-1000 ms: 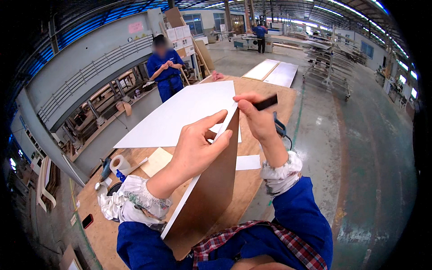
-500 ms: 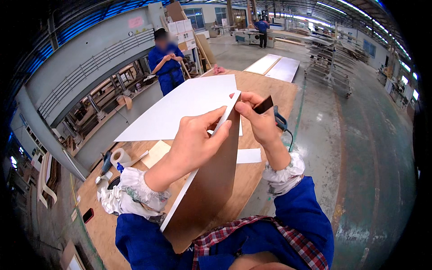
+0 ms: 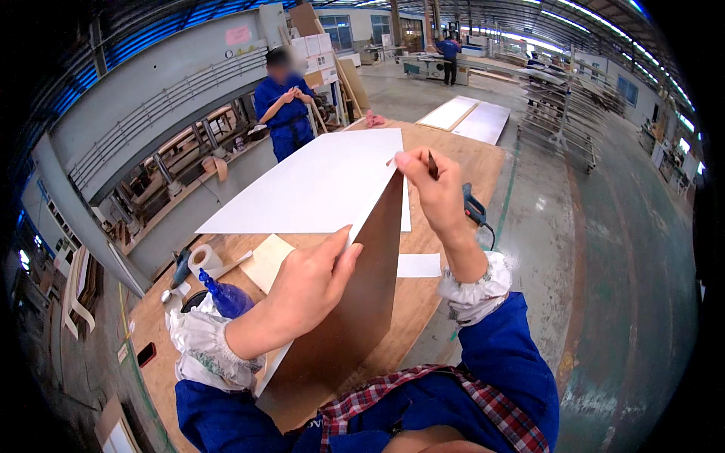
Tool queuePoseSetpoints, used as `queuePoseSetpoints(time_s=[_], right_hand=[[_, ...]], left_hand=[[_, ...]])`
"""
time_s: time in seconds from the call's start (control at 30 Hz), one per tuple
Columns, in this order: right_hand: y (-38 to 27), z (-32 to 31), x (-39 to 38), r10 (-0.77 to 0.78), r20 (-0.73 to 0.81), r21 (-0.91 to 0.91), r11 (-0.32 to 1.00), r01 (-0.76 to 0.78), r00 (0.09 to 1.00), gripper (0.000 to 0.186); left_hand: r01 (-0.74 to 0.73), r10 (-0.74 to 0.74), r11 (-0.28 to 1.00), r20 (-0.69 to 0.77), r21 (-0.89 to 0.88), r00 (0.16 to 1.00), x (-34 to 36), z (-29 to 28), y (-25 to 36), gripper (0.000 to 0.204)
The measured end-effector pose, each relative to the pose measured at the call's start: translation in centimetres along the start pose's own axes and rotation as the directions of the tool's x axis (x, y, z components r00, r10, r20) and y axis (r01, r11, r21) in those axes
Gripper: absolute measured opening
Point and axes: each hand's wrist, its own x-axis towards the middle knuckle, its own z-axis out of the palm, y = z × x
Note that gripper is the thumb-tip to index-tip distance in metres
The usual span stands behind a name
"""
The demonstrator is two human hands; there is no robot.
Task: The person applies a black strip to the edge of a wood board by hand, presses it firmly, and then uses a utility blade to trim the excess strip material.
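A board (image 3: 355,309) with a brown face and a narrow white edge stands on its side in front of me, slanting away. My left hand (image 3: 298,294) is closed on its upper edge about midway, thumb on the brown side. At the far top corner, my right hand (image 3: 436,185) pinches with thumb and forefinger. Tucked in that hand is a thin dark flat piece (image 3: 433,164), seen nearly edge-on; its exact kind does not show. Beyond the corner lies a large white panel (image 3: 310,181) on the wooden worktable (image 3: 476,162).
A blue spray bottle (image 3: 229,298), a white tape roll (image 3: 202,258) and a phone (image 3: 146,354) are at the left. A corded power tool (image 3: 473,205) lies right of my right hand. A co-worker in blue (image 3: 283,106) stands beyond the table near a large grey machine (image 3: 174,90).
My left hand has slid down the edge toward me. My right hand stays by the far corner and has turned, so the dark piece now appears narrower. The blue bottle has come into fuller view.
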Motion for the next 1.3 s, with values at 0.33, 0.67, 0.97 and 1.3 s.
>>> queuePoseSetpoints(time_s=[0.33, 0.67, 0.97, 1.3], right_hand=[[-0.4, 1.7, 0.5, -0.007, -0.014, -0.247, 0.969, 0.003, 1.000, 0.030], [2.3, 2.2, 2.2, -0.013, 0.108, 0.153, 0.988, -0.004, 0.994, 0.022], [4.3, 3.7, 4.1, 0.077, 0.098, 0.155, 0.984, -0.091, 0.992, 0.021], [7.5, 5.2, 6.5, 0.229, 0.037, 0.179, 0.956, -0.232, 0.973, 0.019]], left_hand=[[-0.008, 0.027, 0.977, -0.083, 0.213, 0.996, -3.9, 0.3, -0.7, 0.046], [0.236, -0.219, 0.967, -0.159, 0.093, 0.963, -5.8, -1.4, -1.5, 0.020], [0.458, -0.400, 0.874, -0.294, 0.163, 0.868, -13.8, -2.4, -1.7, 0.015], [0.680, -0.501, 0.716, -0.562, 0.157, 0.658, -25.2, -1.2, -3.2, 0.016]])
